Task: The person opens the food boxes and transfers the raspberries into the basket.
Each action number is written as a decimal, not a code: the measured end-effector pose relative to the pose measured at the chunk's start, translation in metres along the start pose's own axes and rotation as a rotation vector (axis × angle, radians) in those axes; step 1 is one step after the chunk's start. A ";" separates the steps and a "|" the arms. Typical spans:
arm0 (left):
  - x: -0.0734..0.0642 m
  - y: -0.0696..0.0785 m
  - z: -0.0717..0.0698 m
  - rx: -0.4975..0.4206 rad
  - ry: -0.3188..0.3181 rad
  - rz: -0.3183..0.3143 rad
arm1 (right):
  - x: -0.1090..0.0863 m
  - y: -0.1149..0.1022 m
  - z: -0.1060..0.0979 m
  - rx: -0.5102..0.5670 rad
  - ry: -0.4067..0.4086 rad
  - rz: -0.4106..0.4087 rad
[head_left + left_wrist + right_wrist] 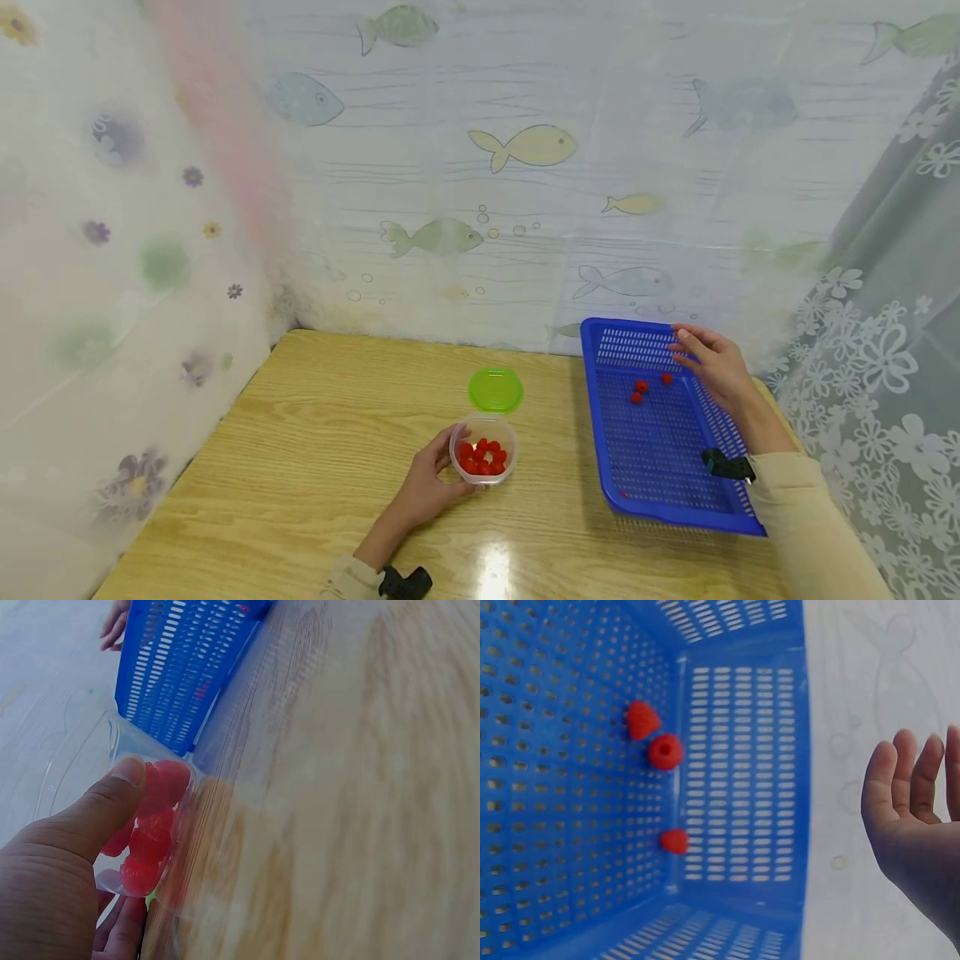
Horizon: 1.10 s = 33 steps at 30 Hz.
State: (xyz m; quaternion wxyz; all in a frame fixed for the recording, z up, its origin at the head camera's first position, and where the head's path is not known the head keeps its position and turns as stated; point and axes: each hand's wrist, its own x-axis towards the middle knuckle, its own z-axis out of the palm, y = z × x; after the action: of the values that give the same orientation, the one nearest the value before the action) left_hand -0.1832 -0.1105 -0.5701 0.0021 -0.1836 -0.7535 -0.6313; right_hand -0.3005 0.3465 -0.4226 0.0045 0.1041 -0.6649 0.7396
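My left hand [429, 490] grips a clear plastic container [480, 425] with several red raspberries [482, 457] inside. In the left wrist view the thumb [112, 799] presses on the container's wall, and the other fingers are partly hidden beneath. My right hand [718, 368] hovers over the far right part of a blue plastic basket [597, 417], its fingers loosely bent around nothing. Three raspberries [665, 752] lie on the basket's floor near its far wall; one shows its hollow end in the right wrist view.
Behind the container, a green lid [496, 390] lies flat on the wooden table [315, 433]. A fish-patterned curtain [450, 167] hangs along the back edge, with a flowered one on the left and a grey lacy one [892, 367] on the right.
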 end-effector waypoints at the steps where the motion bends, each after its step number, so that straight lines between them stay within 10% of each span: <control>1: 0.000 0.000 0.000 0.000 0.000 -0.001 | -0.001 -0.003 0.002 -0.002 -0.014 -0.006; 15: 0.000 -0.002 0.001 0.000 0.007 0.040 | -0.031 -0.036 0.063 -0.374 -0.151 0.000; 33: 0.000 -0.004 0.000 -0.006 -0.005 0.017 | -0.075 -0.042 0.157 -0.349 -0.300 -0.111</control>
State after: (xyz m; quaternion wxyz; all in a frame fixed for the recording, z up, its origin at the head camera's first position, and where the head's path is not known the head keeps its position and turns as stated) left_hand -0.1845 -0.1111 -0.5735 0.0051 -0.1913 -0.7501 -0.6330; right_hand -0.1975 0.2065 -0.3782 -0.0358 0.2470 -0.7691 0.5883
